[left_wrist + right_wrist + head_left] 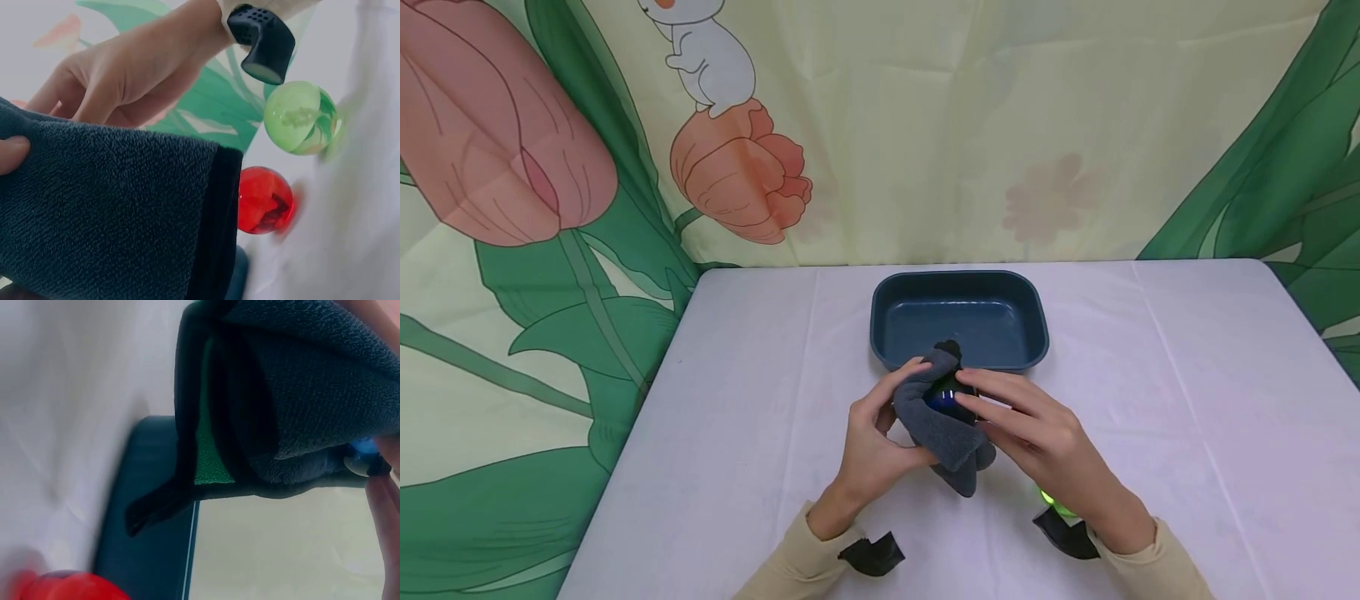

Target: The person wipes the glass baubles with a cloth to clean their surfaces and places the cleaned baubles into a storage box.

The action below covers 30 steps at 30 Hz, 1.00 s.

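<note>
A dark grey-blue cloth [936,429] is folded around a shiny dark blue ball [946,398], which shows in its fold. My left hand [880,446] grips the cloth from the left, and its thumb [12,154] presses on the fabric in the left wrist view. From the right, my right hand [1037,425] holds the ball with its fingertips against the glossy surface; its thumb is hidden in the head view. The right wrist view shows a small part of the blue ball [364,447] between fingers and cloth.
Behind the hands stands a dark blue rectangular basin [958,321]. A clear green ball [300,117] and a clear red ball [265,200] lie on the white tablecloth [737,400]. Black wrist-camera pieces [872,554] hang at both sleeves. A printed curtain [925,167] hangs behind the table.
</note>
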{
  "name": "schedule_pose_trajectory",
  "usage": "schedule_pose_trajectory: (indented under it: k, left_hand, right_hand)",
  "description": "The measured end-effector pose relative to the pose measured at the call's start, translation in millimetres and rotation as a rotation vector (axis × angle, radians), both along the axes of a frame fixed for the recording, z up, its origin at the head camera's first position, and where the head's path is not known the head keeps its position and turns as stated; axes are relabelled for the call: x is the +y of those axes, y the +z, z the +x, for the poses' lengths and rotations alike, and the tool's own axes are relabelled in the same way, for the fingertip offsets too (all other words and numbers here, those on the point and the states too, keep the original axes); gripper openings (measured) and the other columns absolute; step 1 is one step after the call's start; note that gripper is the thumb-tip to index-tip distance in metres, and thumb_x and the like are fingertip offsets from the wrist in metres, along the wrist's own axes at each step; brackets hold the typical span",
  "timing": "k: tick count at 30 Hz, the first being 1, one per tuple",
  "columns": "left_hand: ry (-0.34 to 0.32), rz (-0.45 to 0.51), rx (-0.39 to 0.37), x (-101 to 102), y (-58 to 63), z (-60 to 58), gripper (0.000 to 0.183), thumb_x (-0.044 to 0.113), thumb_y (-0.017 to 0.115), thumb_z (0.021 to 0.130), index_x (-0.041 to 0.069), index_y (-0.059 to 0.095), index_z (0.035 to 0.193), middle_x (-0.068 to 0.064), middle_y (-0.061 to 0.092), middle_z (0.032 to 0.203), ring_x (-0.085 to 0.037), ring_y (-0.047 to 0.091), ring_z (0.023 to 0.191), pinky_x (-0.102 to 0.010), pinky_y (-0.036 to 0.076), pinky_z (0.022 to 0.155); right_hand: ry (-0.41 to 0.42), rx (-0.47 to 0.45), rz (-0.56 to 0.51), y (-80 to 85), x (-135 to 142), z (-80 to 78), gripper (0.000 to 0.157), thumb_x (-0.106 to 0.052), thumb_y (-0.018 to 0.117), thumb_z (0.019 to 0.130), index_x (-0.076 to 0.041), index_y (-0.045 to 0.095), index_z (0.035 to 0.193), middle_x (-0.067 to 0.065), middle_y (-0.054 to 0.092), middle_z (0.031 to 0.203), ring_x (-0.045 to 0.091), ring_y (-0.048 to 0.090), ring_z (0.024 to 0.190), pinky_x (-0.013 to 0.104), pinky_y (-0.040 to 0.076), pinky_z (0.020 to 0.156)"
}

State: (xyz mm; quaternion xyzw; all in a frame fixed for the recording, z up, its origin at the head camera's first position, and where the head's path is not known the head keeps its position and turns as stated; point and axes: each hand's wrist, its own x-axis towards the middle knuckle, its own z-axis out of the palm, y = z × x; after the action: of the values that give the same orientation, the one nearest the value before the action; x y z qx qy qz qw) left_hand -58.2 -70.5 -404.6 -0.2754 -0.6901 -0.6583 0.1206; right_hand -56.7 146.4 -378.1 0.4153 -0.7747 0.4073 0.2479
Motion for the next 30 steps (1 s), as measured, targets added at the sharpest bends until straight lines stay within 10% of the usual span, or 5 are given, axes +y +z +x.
schedule_pose_trajectory:
  k: [8,13,17,25,30]
  left_hand:
    - [-0.034,0.001,0.012,-2.6,1.0,0.1,0.08,-0.014,0.084,0.064,-0.005,0.051,0.137,-0.025,0.053,0.141,-0.032,0.056,0.128,-0.041,0.05,0.103]
    - [-0.052,-0.004,0.019,-3.3,2.1,-1.7,0.082,-0.015,0.084,0.065,-0.005,0.049,0.138,-0.024,0.052,0.142,-0.032,0.055,0.129,-0.042,0.049,0.104]
    - [-0.042,-0.018,0.043,-5.6,2.1,-3.2,0.083,-0.015,0.085,0.062,-0.005,0.05,0.137,-0.025,0.054,0.14,-0.032,0.057,0.127,-0.041,0.051,0.102]
    - [-0.035,-0.031,0.089,-9.2,2.0,-6.7,0.084,-0.015,0.086,0.059,-0.006,0.052,0.135,-0.027,0.056,0.137,-0.033,0.056,0.128,-0.039,0.052,0.102]
    - [-0.048,-0.036,0.09,-8.6,1.0,-5.7,0.082,-0.012,0.087,0.062,-0.004,0.053,0.136,-0.025,0.055,0.139,-0.031,0.058,0.127,-0.039,0.055,0.097]
  right_hand:
    - [0.011,-0.015,-0.055,0.5,-2.3,1.8,0.038,-0.029,0.055,0.102,0.0,0.069,0.121,0.017,0.063,0.13,0.02,0.057,0.123,0.014,0.048,0.099]
    - [-0.054,-0.195,-0.089,2.1,-1.2,5.2,0.047,-0.038,0.062,0.094,-0.003,0.068,0.125,0.012,0.064,0.13,0.004,0.059,0.099,0.005,0.048,0.072]
    - [-0.059,-0.296,-0.106,1.5,-0.8,6.6,0.049,-0.036,0.066,0.089,-0.005,0.067,0.127,0.01,0.064,0.13,0.001,0.06,0.101,0.006,0.05,0.08]
    - [-0.036,-0.089,-0.081,-0.1,1.9,-1.0,0.045,-0.038,0.062,0.096,-0.002,0.07,0.121,0.015,0.063,0.13,0.012,0.059,0.113,0.008,0.048,0.068]
    - [0.019,-0.032,-0.061,-4.9,0.6,-3.2,0.042,-0.034,0.058,0.099,0.0,0.069,0.121,0.018,0.062,0.129,0.018,0.057,0.121,0.01,0.049,0.093]
